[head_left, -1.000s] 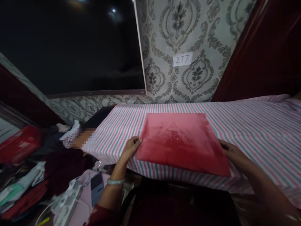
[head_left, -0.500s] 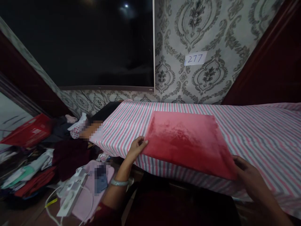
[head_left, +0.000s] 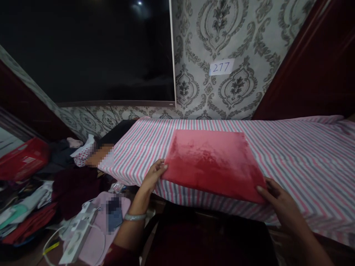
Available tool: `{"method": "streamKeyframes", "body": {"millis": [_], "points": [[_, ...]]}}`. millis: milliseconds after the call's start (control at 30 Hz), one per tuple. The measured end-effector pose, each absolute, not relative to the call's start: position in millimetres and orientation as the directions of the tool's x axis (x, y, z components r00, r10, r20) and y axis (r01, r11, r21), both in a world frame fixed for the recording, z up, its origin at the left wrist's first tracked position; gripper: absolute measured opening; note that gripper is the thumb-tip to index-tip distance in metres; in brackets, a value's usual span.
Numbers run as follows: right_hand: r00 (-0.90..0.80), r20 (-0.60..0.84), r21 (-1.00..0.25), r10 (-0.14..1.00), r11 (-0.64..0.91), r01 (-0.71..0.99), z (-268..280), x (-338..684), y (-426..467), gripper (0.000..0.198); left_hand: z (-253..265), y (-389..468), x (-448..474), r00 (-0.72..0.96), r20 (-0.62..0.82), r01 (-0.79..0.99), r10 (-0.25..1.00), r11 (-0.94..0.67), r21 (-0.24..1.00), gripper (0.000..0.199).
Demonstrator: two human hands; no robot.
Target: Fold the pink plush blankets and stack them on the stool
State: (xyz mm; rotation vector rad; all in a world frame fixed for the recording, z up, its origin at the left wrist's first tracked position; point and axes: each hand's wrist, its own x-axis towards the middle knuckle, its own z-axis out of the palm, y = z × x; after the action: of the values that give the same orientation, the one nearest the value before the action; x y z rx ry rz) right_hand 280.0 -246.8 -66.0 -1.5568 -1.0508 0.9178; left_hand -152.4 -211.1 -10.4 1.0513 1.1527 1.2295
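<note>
A flat red rectangular piece of cloth (head_left: 208, 166), paler pink toward its far side with dark blotchy patches, lies on a striped tablecloth (head_left: 144, 147) in pink, grey and white. Its near edge reaches the front edge of the covered surface. At its left side, my left hand (head_left: 153, 176) pinches the border between thumb and fingers. My right hand (head_left: 279, 197) grips the near right corner, thumb on top and fingers partly hidden beneath.
Behind the surface are a large dark screen (head_left: 111, 55) and a patterned wall with a paper label (head_left: 222, 67) reading 277. On the left stand heaped clothes (head_left: 74, 188), a red basket (head_left: 24, 159) and a white power strip (head_left: 77, 236) with cords.
My right hand has come in onto the cloth's near right corner, its thumb now on top. The whole view has shifted slightly; my left hand keeps its hold on the left edge.
</note>
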Motion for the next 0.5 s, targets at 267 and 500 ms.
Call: {"method": "streamKeyframes", "body": {"millis": [267,500], "points": [[0.312,-0.050,-0.984,0.949,-0.101,0.147,-73.0,288.8,-240.7,0.045,-24.3,-199.0,-161.0,-0.119,-0.119,0.014,0.986,0.121,0.993,0.059],[0.348,-0.083,-0.977,0.934,-0.146,0.158,-72.4,294.0,-243.7,0.058,-19.5,-194.0,-159.0,-0.140,0.092,0.203,0.986,-0.062,0.977,0.053]]}}
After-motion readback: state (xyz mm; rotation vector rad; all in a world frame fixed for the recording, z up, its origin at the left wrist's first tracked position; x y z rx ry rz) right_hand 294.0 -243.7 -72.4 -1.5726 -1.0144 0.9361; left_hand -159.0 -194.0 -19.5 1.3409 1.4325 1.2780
